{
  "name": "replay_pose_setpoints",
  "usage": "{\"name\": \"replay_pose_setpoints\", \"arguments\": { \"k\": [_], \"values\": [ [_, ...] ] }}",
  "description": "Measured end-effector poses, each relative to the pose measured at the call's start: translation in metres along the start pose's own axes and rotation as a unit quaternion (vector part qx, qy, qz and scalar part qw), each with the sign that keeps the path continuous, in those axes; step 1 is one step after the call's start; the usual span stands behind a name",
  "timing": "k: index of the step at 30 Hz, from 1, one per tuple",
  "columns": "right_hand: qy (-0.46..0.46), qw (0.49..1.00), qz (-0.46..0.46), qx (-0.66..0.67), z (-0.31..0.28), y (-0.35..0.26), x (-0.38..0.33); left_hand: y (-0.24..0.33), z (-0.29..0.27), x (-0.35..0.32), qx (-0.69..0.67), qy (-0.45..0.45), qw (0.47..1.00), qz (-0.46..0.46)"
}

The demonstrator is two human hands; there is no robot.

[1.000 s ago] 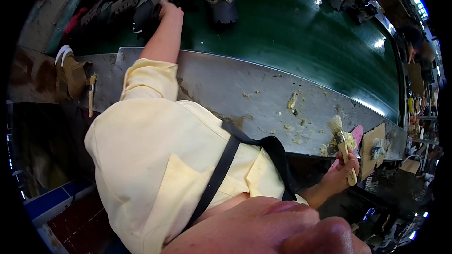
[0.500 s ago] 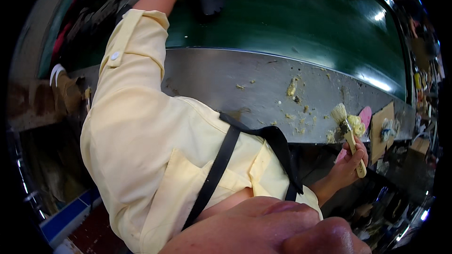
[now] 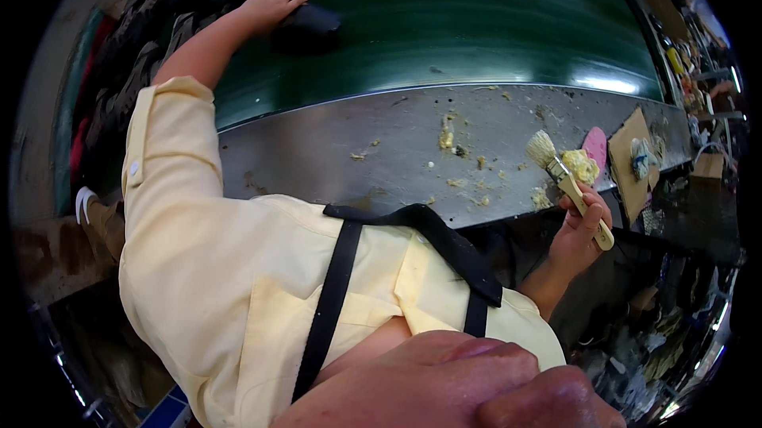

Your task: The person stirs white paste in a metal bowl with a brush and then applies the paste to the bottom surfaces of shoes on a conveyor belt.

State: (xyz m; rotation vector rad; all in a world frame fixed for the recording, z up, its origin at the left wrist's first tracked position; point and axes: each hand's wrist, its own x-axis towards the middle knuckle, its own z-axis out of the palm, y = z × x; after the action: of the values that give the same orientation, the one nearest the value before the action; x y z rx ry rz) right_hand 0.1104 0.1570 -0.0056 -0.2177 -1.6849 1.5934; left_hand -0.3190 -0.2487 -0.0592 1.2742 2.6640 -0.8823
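Note:
My left hand (image 3: 270,7) reaches far out over the dark green conveyor belt (image 3: 476,31) and rests on a black shoe (image 3: 309,21). My right hand (image 3: 578,229) is low at the right, closed around the wooden handle of a brush (image 3: 567,182). Its pale bristles point up at the steel edge (image 3: 381,150) of the belt, next to a lump of yellow glue (image 3: 581,164). My yellow shirt and black apron strap fill the lower middle.
Several dark shoes (image 3: 159,39) lie along the left side of the belt. Yellow glue crumbs (image 3: 447,136) dot the steel edge. A pink piece (image 3: 595,146) and a cardboard piece (image 3: 633,160) lie at the right end. Cluttered shelves stand at far right.
My left arm has stretched further out and its hand now lies on the black shoe. The view has tilted. My right hand still holds the brush in about the same place.

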Motion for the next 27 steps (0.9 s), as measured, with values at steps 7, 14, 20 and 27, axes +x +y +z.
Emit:
{"name": "replay_pose_setpoints", "arguments": {
  "k": [7,14,20,27],
  "values": [
    [0.103,0.966,0.105,0.213,-0.023,0.006,0.005,0.04,-0.073,-0.029,-0.191,0.261,0.945,-0.05],
    [0.122,0.935,0.129,0.306,-0.041,-0.01,0.008,0.06,-0.125,-0.079,-0.692,0.456,0.555,-0.077],
    [0.078,0.925,0.123,0.35,-0.033,-0.022,0.015,0.144,-0.14,-0.113,-0.9,0.386,0.173,0.103],
    [-0.037,0.968,0.001,0.247,0.037,-0.065,0.025,0.218,-0.154,-0.118,-0.886,0.249,0.381,0.085]
  ]
}}
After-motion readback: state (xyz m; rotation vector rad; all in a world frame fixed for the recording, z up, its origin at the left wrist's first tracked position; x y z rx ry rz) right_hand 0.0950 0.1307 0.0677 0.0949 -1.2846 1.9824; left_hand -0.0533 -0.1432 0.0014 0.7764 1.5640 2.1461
